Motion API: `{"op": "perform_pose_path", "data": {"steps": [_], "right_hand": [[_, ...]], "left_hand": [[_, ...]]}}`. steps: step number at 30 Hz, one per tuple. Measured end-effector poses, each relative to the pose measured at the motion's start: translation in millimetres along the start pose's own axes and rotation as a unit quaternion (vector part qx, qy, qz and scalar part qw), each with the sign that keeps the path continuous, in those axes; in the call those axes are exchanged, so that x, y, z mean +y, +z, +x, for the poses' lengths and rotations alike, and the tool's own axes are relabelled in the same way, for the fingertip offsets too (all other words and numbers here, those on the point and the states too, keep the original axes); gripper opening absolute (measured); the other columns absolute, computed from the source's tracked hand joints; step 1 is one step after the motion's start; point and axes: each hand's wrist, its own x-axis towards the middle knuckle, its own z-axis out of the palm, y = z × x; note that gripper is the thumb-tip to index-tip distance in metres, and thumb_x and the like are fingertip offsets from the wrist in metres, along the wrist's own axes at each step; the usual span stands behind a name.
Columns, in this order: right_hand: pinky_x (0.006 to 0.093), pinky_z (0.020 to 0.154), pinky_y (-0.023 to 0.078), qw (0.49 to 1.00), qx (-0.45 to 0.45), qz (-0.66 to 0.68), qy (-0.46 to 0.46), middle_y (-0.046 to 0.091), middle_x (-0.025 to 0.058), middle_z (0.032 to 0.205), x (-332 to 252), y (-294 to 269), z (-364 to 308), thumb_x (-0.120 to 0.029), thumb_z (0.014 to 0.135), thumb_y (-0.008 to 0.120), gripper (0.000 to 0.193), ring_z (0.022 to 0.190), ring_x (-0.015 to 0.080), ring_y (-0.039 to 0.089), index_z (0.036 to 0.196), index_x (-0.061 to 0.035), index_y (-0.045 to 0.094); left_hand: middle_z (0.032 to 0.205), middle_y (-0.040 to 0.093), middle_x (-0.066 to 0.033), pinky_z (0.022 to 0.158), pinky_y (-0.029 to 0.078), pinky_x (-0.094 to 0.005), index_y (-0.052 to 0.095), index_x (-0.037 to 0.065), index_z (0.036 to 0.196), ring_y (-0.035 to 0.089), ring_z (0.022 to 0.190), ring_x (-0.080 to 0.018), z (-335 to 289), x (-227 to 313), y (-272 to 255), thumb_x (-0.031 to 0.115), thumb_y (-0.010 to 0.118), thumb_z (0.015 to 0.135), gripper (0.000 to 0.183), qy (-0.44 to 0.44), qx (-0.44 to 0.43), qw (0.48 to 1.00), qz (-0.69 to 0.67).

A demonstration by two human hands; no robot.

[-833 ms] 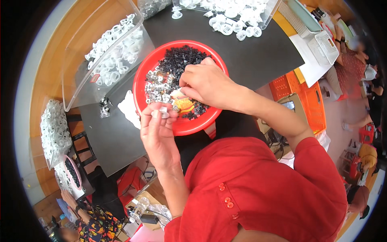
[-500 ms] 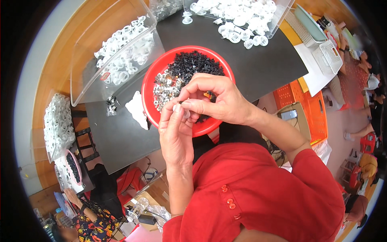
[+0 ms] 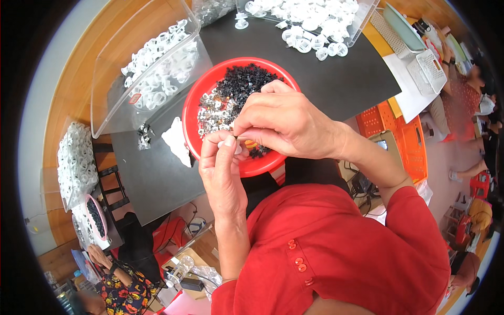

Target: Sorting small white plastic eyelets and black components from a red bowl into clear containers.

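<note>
Over the near part of a red basin (image 3: 190,105) my two hands meet, fingertip to fingertip. My left hand (image 3: 223,170) pinches a small white plastic part (image 3: 239,149), mostly covered by the fingers. Against it, my right hand (image 3: 294,123) presses thumb and forefinger together on something tiny and dark; its kind is too small to make out. Inside the basin lie a heap of small black plastic pieces (image 3: 244,81) and, on its left side, a pile of shiny metal pieces (image 3: 212,113).
A clear bin (image 3: 131,100) of white plastic parts stands left of the basin, another bin (image 3: 362,31) beyond it. A white cloth (image 3: 177,142) and small dark-and-silver pieces (image 3: 145,136) lie on the black table (image 3: 157,184). An orange crate (image 3: 415,149) sits at right. Another person (image 3: 123,278) works at lower left.
My right hand has turned, its knuckles rolling over the top, with the fingers now closed together above the white part. My left hand has shifted slightly left.
</note>
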Motion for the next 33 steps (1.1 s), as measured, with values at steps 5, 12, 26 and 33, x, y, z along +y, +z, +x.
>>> {"op": "perform_pose_path", "data": {"steps": [5,12,26,33], "right_hand": [[0.0332,0.073,0.041,0.996,0.003,-0.070,-0.052,0.058,0.0043,0.083,3,5,0,-0.006,0.079,0.066,0.013,0.077,0.0201,0.057,0.090,-0.0050,0.059],[0.0324,0.062,0.042,0.996,0.082,-0.026,0.028,0.054,0.0055,0.076,2,10,-6,-0.005,0.079,0.066,0.012,0.068,0.0222,0.054,0.087,-0.0040,0.056],[0.0324,0.062,0.043,0.991,0.112,-0.063,0.039,0.056,0.0040,0.076,-5,17,-16,-0.005,0.077,0.067,0.013,0.066,0.0214,0.055,0.086,-0.0048,0.057],[0.0304,0.062,0.047,0.968,0.091,0.132,0.191,0.057,0.0066,0.078,-19,13,-12,-0.005,0.081,0.065,0.012,0.067,0.0212,0.058,0.089,-0.0003,0.058]], "left_hand": [[0.079,0.055,-0.0004,0.069,0.042,-0.0246,0.057,0.005,0.094,0.050,0.072,-0.0090,1,-1,0,0.014,0.056,0.091,0.009,-0.008,0.007,1.000,-0.002],[0.106,0.063,-0.0096,0.083,0.052,-0.0282,0.055,-0.001,0.120,0.061,0.094,-0.0147,1,4,8,0.014,0.052,0.095,0.029,-0.047,0.030,0.993,-0.101],[0.120,0.057,-0.0087,0.091,0.051,-0.0293,0.050,0.003,0.126,0.059,0.106,-0.0157,-1,-6,0,0.009,0.057,0.092,0.035,-0.074,-0.006,0.990,-0.117],[0.115,0.060,-0.0078,0.095,0.049,-0.0327,0.057,0.006,0.117,0.059,0.105,-0.0173,-2,-10,-3,0.008,0.063,0.087,0.031,-0.041,-0.004,0.993,-0.113]]}}
